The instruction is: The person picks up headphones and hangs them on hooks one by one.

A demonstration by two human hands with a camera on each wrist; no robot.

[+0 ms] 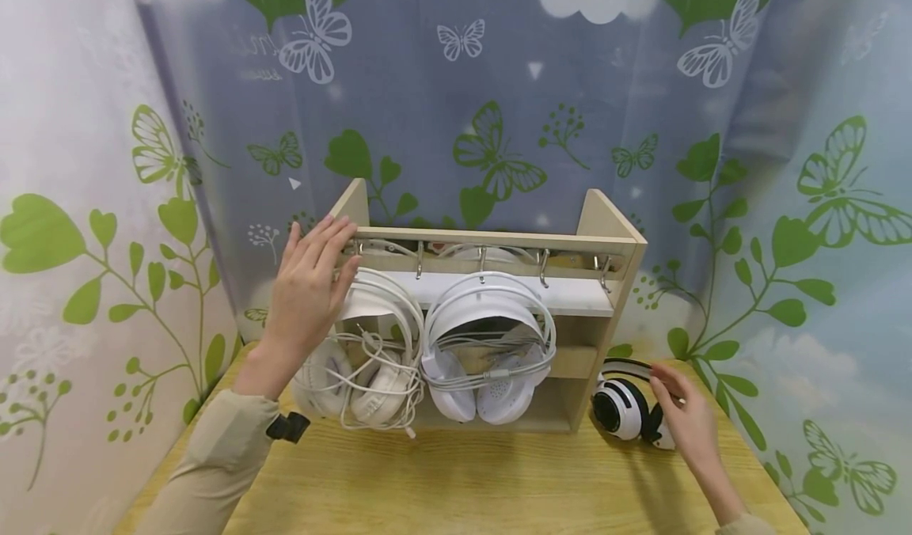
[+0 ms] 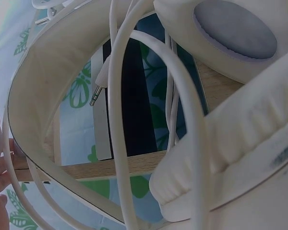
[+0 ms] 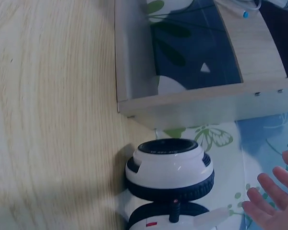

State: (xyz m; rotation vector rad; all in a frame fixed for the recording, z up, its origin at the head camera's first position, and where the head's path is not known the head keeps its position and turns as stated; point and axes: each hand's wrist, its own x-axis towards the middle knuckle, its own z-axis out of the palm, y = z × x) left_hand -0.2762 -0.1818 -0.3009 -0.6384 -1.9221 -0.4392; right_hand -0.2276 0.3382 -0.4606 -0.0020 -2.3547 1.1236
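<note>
My left hand (image 1: 306, 290) rests on the upper left corner of a wooden rack (image 1: 499, 238), its fingers fairly straight. Below that hand hang cream-white headphones (image 1: 388, 392) with a tangled cable; their headband (image 2: 33, 86) and a bare audio plug (image 2: 95, 96) show large in the left wrist view. A second white pair of headphones (image 1: 513, 392) hangs beside them, its cable wrapped around. On the table to the right stand black-and-white headphones (image 1: 627, 408). My right hand (image 1: 687, 420) is at their headband, fingers loosely extended; whether the fingertips touch it cannot be told.
Metal hooks (image 1: 545, 267) line the rack's upper rail, the right-hand ones bare. Behind the rail, more white headbands (image 1: 470, 254) are partly hidden. The rack stands on a yellowish wood table (image 1: 456, 479), with patterned curtains (image 1: 399, 68) close behind and at both sides.
</note>
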